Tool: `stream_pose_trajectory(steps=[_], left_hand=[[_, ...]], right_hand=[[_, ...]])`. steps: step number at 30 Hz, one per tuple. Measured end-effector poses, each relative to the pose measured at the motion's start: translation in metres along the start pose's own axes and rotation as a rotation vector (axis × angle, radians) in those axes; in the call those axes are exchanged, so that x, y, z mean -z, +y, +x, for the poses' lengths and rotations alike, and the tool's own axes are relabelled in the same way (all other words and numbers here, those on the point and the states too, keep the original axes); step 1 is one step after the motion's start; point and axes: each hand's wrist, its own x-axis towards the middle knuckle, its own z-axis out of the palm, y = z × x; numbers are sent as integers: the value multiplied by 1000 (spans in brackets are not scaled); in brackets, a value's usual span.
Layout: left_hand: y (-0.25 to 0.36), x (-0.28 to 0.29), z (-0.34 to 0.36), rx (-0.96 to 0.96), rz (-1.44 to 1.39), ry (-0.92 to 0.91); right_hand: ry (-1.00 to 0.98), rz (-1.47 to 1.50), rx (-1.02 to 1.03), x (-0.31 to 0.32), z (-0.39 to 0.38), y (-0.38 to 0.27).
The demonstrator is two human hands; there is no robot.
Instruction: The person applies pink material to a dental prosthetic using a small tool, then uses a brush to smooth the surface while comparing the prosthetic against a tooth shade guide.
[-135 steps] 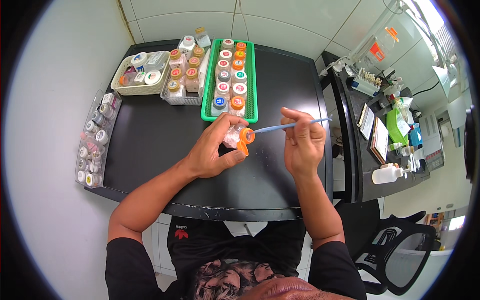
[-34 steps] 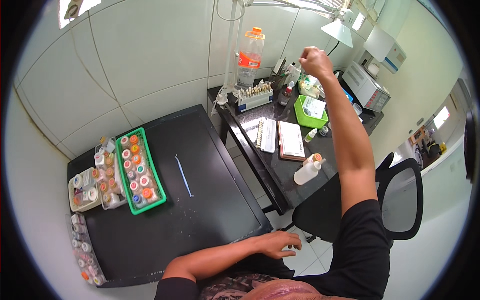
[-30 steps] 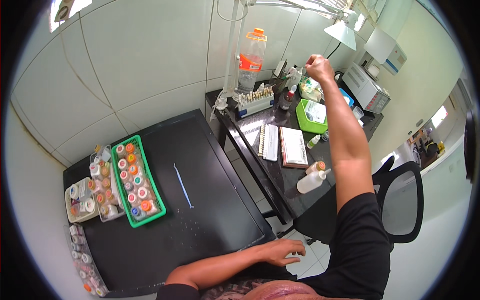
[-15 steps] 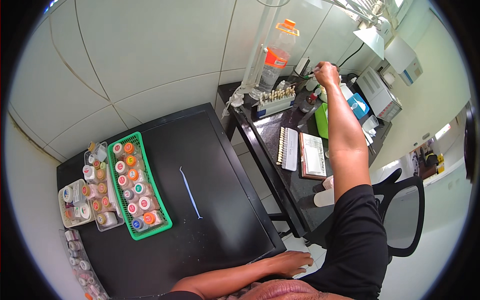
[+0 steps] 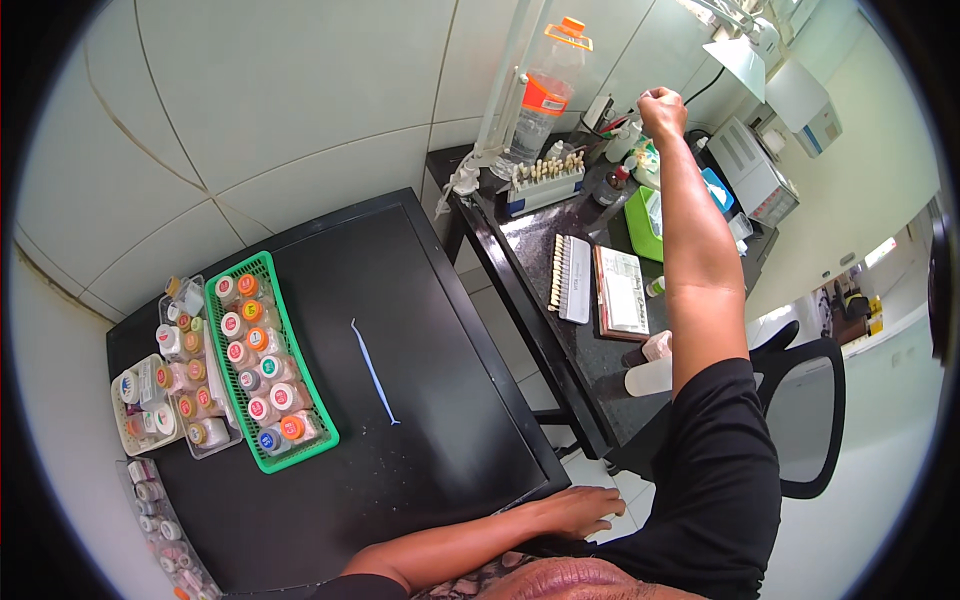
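Note:
My right arm stretches far over the dark side counter. At its end, my right hand [image 5: 662, 112] is closed with its fingers pressed together; what they hold, if anything, I cannot make out. Just left of it stand a white bottle [image 5: 622, 140] and some slim tools. My left hand [image 5: 592, 510] rests loosely at the near right corner of the black table [image 5: 450, 400], fingers slightly bent and apart, holding nothing. A thin blue double-ended hand instrument [image 5: 374, 373] lies alone on that table, away from both hands.
A green basket [image 5: 333, 445] of capped jars stands left, beside smaller jar trays. The counter carries a tooth shade guide [image 5: 570, 280], a tooth-sample rack [image 5: 530, 205], a notepad case [image 5: 622, 290], a green tray [image 5: 638, 228] and a large plastic bottle [image 5: 548, 95]. An office chair [image 5: 825, 420] stands right.
My right hand has risen and moved slightly farther from me, away from the small containers. The whole view has shifted a little. My left hand stays at the table corner.

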Motion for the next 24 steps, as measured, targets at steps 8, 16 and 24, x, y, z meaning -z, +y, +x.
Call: stream_pose_trajectory(steps=[8, 16, 24], left_hand=[[5, 3, 0, 22, 11, -13], [3, 3, 0, 37, 8, -22], [4, 1, 1, 11, 24, -22]], right_hand=[[166, 64, 29, 21, 2, -1], [290, 114, 103, 27, -1, -5], [422, 261, 249, 50, -12, -26]])
